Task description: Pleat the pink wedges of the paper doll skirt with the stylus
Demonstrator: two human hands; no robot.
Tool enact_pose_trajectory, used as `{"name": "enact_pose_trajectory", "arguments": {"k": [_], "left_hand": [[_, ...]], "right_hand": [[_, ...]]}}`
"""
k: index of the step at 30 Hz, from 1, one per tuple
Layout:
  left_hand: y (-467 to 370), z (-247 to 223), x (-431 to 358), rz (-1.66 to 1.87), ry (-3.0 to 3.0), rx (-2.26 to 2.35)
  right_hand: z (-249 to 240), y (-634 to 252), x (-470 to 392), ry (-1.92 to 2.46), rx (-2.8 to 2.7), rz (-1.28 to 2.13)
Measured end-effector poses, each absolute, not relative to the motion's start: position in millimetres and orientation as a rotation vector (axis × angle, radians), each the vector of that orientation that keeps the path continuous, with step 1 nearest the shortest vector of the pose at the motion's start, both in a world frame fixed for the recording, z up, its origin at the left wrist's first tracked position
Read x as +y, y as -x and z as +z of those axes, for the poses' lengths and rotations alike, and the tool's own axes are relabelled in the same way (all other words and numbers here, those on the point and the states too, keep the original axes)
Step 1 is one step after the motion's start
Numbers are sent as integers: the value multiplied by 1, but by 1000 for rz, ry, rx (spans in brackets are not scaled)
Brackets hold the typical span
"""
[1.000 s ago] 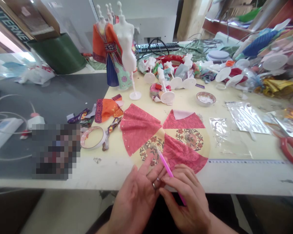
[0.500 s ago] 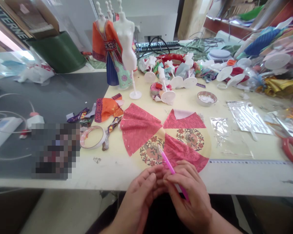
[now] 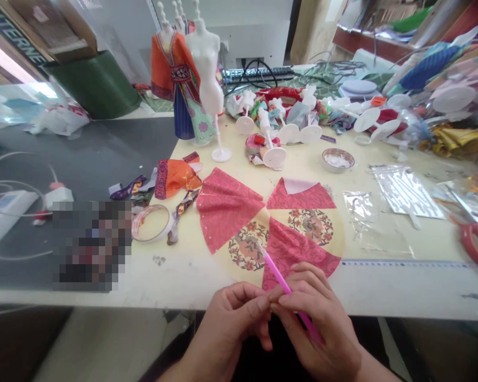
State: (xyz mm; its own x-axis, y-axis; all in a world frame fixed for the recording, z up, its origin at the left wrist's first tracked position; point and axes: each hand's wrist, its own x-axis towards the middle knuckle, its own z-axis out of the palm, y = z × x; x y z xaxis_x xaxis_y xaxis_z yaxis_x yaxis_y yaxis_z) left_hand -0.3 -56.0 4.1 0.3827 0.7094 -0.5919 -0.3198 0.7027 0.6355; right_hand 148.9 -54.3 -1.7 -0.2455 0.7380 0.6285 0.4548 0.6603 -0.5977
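In the head view, my right hand [image 3: 321, 313] is closed around a slim pink pen-like tool [image 3: 278, 273], its pale tip pointing up and away over the cloth. My left hand [image 3: 239, 318] is closed in a pinch, thumb and fingertips meeting those of my right hand at the table's front edge. Whatever lies between the fingertips is too small to make out. Just beyond both hands, a round fan-shaped piece of red and yellow patterned cloth [image 3: 298, 244] lies on the table, with floral medallions and some small pale dots on its left panel.
Left of the cloth are a tape roll [image 3: 152, 224] and orange fabric [image 3: 177, 178]. A ruler [image 3: 402, 263], plastic bags [image 3: 360, 207] and red-handled scissors [image 3: 476, 244] lie to the right. Behind stand a white mannequin [image 3: 211, 79], a dressed one [image 3: 175, 79] and a small dish [image 3: 338, 159].
My left fingers have curled from a loose, extended pose into a pinch against my right fingertips. My right hand has shifted slightly down and right with the pink tool.
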Motion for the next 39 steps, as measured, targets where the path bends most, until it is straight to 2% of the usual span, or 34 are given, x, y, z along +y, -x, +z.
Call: {"name": "enact_pose_trajectory", "arguments": {"k": [8, 19, 39], "left_hand": [[-1, 0, -59, 725, -524, 1011], [-2, -2, -59, 720, -487, 980], [-2, -1, -59, 719, -423, 969]], "right_hand": [[-11, -144, -59, 928, -1741, 472], [-21, -138, -66, 999, -1294, 886], [-19, -140, -64, 955, -1424, 637]]}}
